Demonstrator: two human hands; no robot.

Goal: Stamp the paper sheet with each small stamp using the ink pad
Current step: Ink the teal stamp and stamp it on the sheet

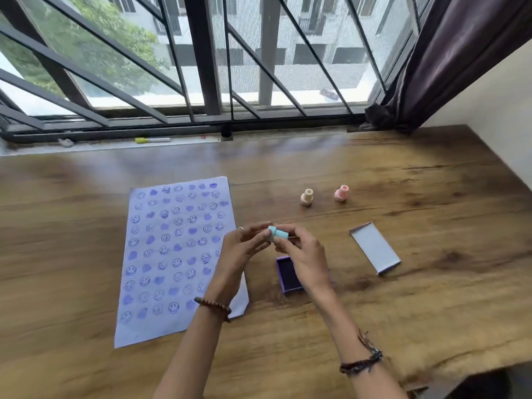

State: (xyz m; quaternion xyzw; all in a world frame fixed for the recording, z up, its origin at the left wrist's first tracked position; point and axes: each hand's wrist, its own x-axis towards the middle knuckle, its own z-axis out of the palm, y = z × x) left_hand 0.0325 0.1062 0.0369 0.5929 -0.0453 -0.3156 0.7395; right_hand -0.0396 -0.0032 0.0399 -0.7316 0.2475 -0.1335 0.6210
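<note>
While both hands meet at the centre of the frame, I see the left hand [241, 249] and the right hand [302, 254] pinching one light-blue stamp [277, 233] between them, lifted above the wooden surface [403, 312]. Left fingers [260, 234] are closed on its wider end, right fingers [283, 244] closed on the narrower end; the stamp lies roughly sideways. Which face carries the rubber I cannot tell.

Paper sheet [175, 254] lies flat at centre left, covered in rows of purple-blue smiley and heart prints; its right edge passes under the left hand and wrist. Open ink pad [288, 275], purple box with dark inside, sits just below the hands, partly hidden by the right hand. Its lid [375, 247] lies apart to the right, inside facing up.

Beige stamp [307, 197] and pink stamp [341, 193] stand near each other above the hands, right of the sheet and clear of it.

Beaded bracelet [214, 306] on the left wrist, dark cord bracelet [362, 359] on the right. Yellow-capped marker [152, 139] rests on the window sill at upper left, below the barred window [201, 67]. Dark curtain [449, 53] hangs at upper right.
</note>
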